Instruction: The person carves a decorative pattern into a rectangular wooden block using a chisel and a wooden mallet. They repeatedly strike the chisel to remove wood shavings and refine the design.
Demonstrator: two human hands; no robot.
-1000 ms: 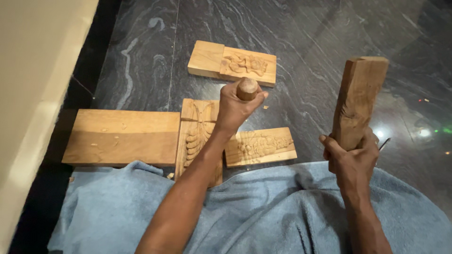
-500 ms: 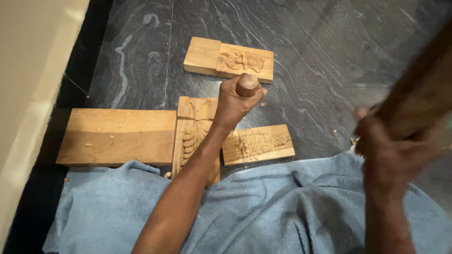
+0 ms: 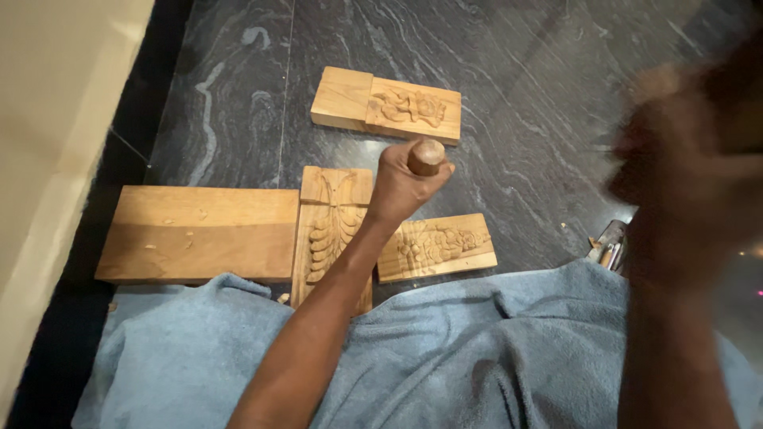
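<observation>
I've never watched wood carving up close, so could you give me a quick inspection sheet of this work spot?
Surface: dark veined stone floor, with a blue cloth over the lap.
Job's things: tall carved panel under the left hand; a carved block beside it, another further off.
Clutter: plain board at left; small metal tools at the cloth's edge.
Grippers: left hand fisted around a round-topped wooden handle; right hand raised, too blurred to tell what it holds.
Cables: nothing seen.
Surroundings: pale wall on the left.

Bare forearms — no sleeves, rings or watch.
</observation>
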